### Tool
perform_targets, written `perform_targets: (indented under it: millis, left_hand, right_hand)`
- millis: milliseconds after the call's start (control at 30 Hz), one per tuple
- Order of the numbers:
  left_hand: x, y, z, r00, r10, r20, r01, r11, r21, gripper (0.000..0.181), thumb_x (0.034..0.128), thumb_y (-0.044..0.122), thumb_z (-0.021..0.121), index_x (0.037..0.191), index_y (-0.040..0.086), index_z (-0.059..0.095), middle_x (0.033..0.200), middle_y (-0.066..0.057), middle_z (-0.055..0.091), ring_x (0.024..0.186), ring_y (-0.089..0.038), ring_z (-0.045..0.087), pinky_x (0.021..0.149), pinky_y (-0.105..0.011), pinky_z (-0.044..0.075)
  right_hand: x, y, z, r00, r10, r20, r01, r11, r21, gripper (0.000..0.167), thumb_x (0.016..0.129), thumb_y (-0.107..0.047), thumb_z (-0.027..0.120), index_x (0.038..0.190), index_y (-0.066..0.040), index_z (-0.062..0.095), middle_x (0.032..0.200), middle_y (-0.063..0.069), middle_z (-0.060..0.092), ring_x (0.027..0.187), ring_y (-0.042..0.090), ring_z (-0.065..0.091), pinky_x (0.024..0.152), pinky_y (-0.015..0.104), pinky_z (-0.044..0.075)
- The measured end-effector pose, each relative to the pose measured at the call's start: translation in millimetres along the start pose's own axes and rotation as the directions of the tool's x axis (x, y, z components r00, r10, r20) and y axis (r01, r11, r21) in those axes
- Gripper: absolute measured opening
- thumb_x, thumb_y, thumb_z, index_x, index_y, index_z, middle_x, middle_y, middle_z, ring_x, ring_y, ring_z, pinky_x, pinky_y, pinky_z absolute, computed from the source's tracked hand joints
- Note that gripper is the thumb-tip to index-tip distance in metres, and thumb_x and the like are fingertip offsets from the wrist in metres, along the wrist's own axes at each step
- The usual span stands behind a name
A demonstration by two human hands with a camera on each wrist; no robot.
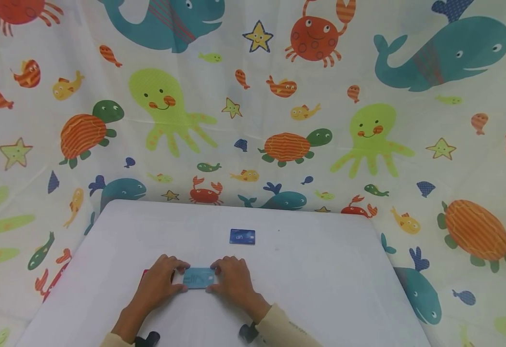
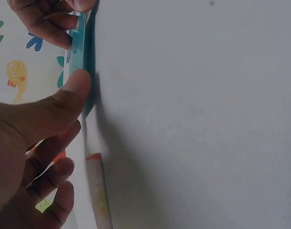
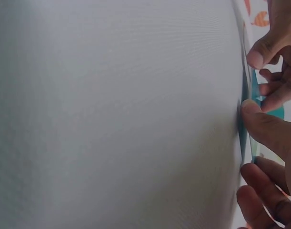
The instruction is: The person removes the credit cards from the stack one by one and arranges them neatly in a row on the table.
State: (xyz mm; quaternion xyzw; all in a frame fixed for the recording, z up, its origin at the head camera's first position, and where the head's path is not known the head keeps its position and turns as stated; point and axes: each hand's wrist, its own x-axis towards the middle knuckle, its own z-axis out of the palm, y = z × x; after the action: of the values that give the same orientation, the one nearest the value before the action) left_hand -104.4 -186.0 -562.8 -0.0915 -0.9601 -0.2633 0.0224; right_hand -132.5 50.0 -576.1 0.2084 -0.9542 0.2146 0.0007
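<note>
A light blue card is held by its two short ends, low over the white table. My left hand pinches its left end between thumb and fingers, and my right hand pinches the right end the same way. Seen nearly edge-on in the left wrist view, the light blue card casts a shadow on the tabletop. Beside my left hand, a red item is mostly hidden; only a corner shows. Farther back on the table lies a dark blue card with a light logo.
The white table stretches to both sides and behind the hands. Beyond its back edge hangs a curtain printed with sea animals. Dark wrist devices show at the sleeves.
</note>
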Motion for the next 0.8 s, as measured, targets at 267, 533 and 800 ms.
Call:
perform_targets:
  millis: [267, 533, 800]
  left_hand:
    - [0.1, -2.7, 3.0, 1.000, 0.007, -0.003, -0.007, 1.000, 0.014, 0.051, 0.0718, 0.022, 0.099, 0.118, 0.018, 0.079, 0.090, 0.011, 0.063, 0.086, -0.009, 0.043, 0.070, -0.022, 0.042]
    - [0.4, -4.6, 4.8, 1.000, 0.017, -0.003, -0.017, 1.000, 0.017, 0.052, 0.0714, 0.021, 0.099, 0.119, 0.016, 0.079, 0.091, 0.010, 0.064, 0.086, -0.009, 0.043, 0.070, -0.022, 0.042]
    - [1.0, -5.5, 6.1, 1.000, 0.008, 0.010, -0.008, 0.999, 0.031, 0.056, 0.0719, 0.023, 0.099, 0.123, 0.016, 0.078, 0.093, 0.009, 0.064, 0.088, -0.010, 0.044, 0.072, -0.023, 0.043]
  right_hand:
    - [0.9, -2.4, 4.1, 1.000, 0.021, -0.005, -0.021, 1.000, -0.022, 0.050, 0.074, -0.046, 0.097, 0.116, -0.024, 0.080, 0.089, -0.013, 0.066, 0.082, 0.004, 0.050, 0.074, 0.020, 0.037]
    - [0.3, -3.1, 4.7, 1.000, 0.018, -0.013, -0.018, 0.999, -0.028, 0.051, 0.074, -0.046, 0.097, 0.116, -0.023, 0.081, 0.087, -0.011, 0.065, 0.080, 0.004, 0.048, 0.072, 0.020, 0.035]
    - [0.6, -1.8, 4.9, 1.000, 0.014, -0.011, -0.015, 0.999, -0.030, 0.052, 0.074, -0.047, 0.097, 0.117, -0.024, 0.081, 0.088, -0.012, 0.065, 0.080, 0.003, 0.048, 0.072, 0.020, 0.036]
